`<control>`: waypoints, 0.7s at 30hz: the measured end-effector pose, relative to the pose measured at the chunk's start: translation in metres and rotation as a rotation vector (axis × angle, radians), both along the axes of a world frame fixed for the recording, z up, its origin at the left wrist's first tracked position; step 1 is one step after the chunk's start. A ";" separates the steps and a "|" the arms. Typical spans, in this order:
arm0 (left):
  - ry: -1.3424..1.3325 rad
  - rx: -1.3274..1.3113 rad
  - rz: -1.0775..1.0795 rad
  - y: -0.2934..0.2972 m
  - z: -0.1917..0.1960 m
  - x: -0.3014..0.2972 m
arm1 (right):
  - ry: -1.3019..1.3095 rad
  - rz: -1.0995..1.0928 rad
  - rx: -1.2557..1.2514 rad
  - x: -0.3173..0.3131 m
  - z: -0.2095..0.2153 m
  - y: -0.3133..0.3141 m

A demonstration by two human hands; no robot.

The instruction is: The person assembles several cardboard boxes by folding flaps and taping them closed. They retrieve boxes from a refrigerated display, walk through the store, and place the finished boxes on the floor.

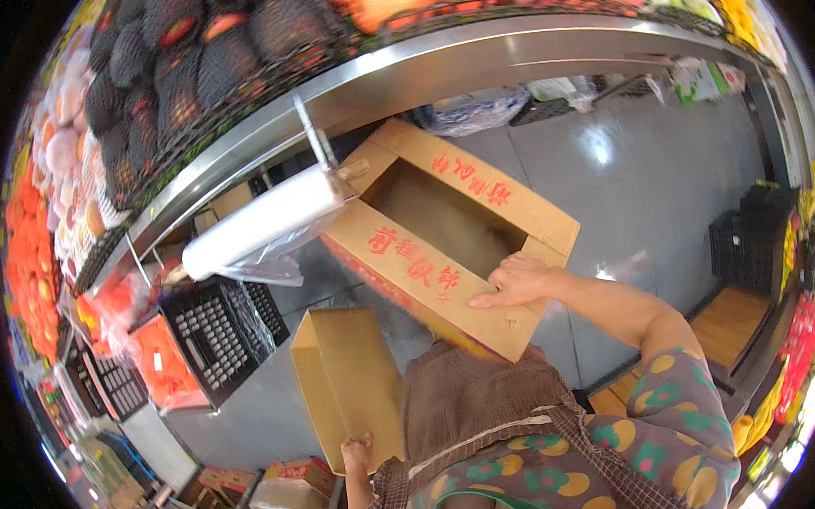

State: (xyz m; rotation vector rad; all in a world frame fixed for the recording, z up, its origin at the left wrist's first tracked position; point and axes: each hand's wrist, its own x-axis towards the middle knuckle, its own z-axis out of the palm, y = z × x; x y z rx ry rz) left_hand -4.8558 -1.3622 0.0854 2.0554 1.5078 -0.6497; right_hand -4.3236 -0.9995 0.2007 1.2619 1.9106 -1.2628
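Observation:
My right hand [518, 281] grips the inner rim of a brown cardboard box [408, 271] with red lettering. Its thumb lies on the top border and its fingers curl into the wide rectangular opening. The box is held tilted in front of my body, its far corner close to a roll of clear plastic bags [261, 223]. Lower left, my left hand [356, 451] closes on the near edge of a plain brown cardboard piece [347, 375], shaped like a shallow tray or lid. That piece hangs beside my brown apron [469, 406], apart from the box.
A metal-edged display counter [472, 56] with netted fruit curves across the far side. Black crates [216, 340], one beside orange bags, stand at left. More crates [739, 240] and a wooden board [729, 327] lie at right. Boxes [295, 491] sit at lower left on the grey tiled floor.

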 end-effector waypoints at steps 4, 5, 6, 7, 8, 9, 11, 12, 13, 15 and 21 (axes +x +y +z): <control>-0.020 -0.155 0.023 0.028 -0.023 -0.016 | 0.128 -0.289 -0.212 0.035 0.059 -0.022; 0.036 -0.136 -0.008 0.037 -0.028 -0.017 | 0.160 -0.350 -0.249 0.046 0.070 -0.028; 0.095 -0.112 -0.040 0.047 -0.031 -0.016 | 0.222 -0.420 -0.271 0.061 0.079 -0.037; 0.145 -0.124 -0.045 0.057 -0.035 -0.015 | 0.208 -0.556 -0.312 0.077 0.086 -0.049; 0.153 -0.137 -0.089 0.068 -0.038 -0.015 | 0.220 -0.701 -0.343 0.094 0.093 -0.066; 0.156 -0.192 -0.109 0.079 -0.040 -0.015 | 0.165 -0.860 -0.404 0.114 0.099 -0.084; 0.163 -0.260 -0.172 0.100 -0.045 -0.015 | 0.344 -1.300 -0.687 0.160 0.108 -0.120; 0.168 -0.265 -0.217 0.113 -0.046 -0.017 | 0.439 -1.496 -0.844 0.185 0.111 -0.139; 0.159 -0.232 -0.266 0.126 -0.044 -0.016 | 0.467 -1.600 -0.874 0.210 0.114 -0.158; 0.143 -0.192 -0.395 0.153 -0.034 -0.006 | 0.584 -1.758 -0.943 0.260 0.121 -0.203; 0.158 -0.037 -0.929 0.245 0.063 0.183 | 0.400 -1.889 -0.613 0.379 0.134 -0.372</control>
